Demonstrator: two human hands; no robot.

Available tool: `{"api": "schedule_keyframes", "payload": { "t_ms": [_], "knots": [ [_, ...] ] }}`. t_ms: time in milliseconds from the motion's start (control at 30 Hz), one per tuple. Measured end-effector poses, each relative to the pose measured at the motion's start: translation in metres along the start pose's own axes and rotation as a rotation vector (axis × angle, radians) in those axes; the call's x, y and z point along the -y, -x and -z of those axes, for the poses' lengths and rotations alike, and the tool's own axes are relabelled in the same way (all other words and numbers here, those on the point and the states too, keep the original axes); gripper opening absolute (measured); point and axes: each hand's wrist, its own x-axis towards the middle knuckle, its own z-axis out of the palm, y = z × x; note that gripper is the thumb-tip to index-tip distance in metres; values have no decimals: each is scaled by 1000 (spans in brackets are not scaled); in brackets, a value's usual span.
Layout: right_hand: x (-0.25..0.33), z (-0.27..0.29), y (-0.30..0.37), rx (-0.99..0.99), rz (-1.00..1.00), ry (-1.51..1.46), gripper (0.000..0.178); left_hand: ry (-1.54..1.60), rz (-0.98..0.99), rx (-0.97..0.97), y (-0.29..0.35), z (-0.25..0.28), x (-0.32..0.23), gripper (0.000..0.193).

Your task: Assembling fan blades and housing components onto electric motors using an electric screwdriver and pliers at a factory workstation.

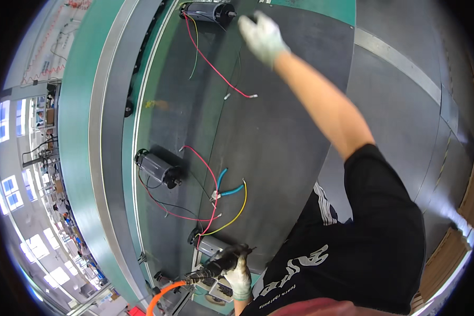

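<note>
Right hand (262, 39) nearer, fingers apart; round grey metal motor (207, 10) just beyond, pointing at it. Left hand (239, 277) grips long black tool (218, 265).

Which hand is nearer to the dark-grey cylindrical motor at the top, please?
Right: the right hand is just right of the dark-grey cylindrical motor; the left hand is far below it.

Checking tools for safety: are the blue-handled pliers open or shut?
Open at the handles: the pliers lie on the dark work surface with both blue grips spread apart. The jaws are too small to tell.
</note>
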Motion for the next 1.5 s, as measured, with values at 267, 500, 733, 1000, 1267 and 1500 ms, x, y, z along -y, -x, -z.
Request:
{"api": "schedule_keyframes", "payload": {
  "t_ms": [267, 500, 733, 1000, 1267, 1500],
  "knots": [
    [-150, -100, -166, 480, -715, -705, 22, 75, 209, -207, -14, -40, -45, 25],
    [-115, -95, -133, 395, -248, -163, 26, 55, 203, -250, -36, -43, -47, 24],
    [-34, -94, -187, 317, 116, 407, 47, -5, 241, -297, -44, -40, -49, 24],
    [-50, -197, -205, 791, -37, 450, 57, -58, 213, -256, -47, -46, -46, 26],
    [-45, -71, -72, 296, 242, -323, 90, 334, 192, -310, -26, -3, 0, 35],
    [-56, -71, -33, 334, 274, -519, 83, 365, 225, -228, -38, -11, -13, 37]
  ]
}}
